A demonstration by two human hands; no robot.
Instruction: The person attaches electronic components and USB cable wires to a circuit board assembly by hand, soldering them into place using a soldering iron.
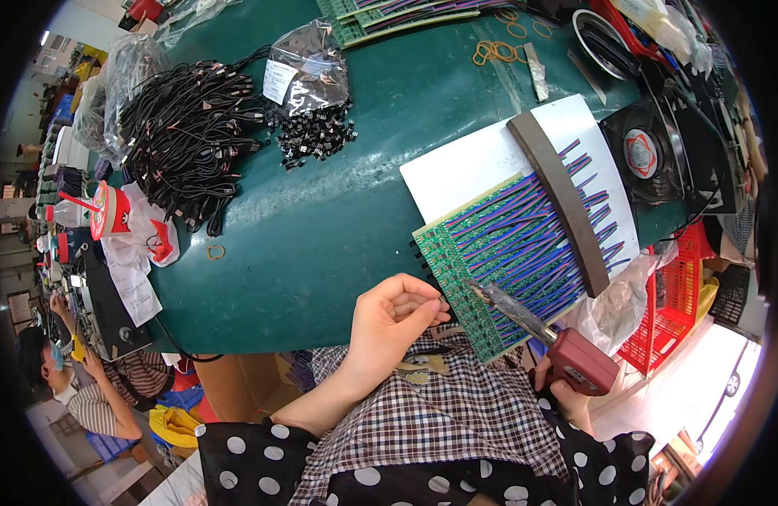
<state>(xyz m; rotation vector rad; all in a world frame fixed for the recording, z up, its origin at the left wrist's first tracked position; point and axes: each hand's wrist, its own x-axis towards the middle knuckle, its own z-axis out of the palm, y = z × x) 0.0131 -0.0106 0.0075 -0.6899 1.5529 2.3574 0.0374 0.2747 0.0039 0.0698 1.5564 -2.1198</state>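
Note:
My left hand [397,325] is closed in a pinch at the near left edge of a green circuit board panel [446,268]; whatever is between the fingertips is too small to make out. Small black parts stick out along that edge. My right hand [568,403] grips a soldering gun [584,361] with a dark red body, partly hiding the fingers. Its metal tip reaches over the panel near the left hand. Rows of blue, red and black wires [524,240] run from the panel under a dark bar [566,202], on a white sheet [456,173].
Black cables [187,126] are heaped on the green table [321,270], beside loose small black connectors [313,135] and their bag [309,63]. Rubber bands [494,53] lie farther back. A fan [643,152] and red crate [667,308] are at right. Another person [90,388] sits at far left.

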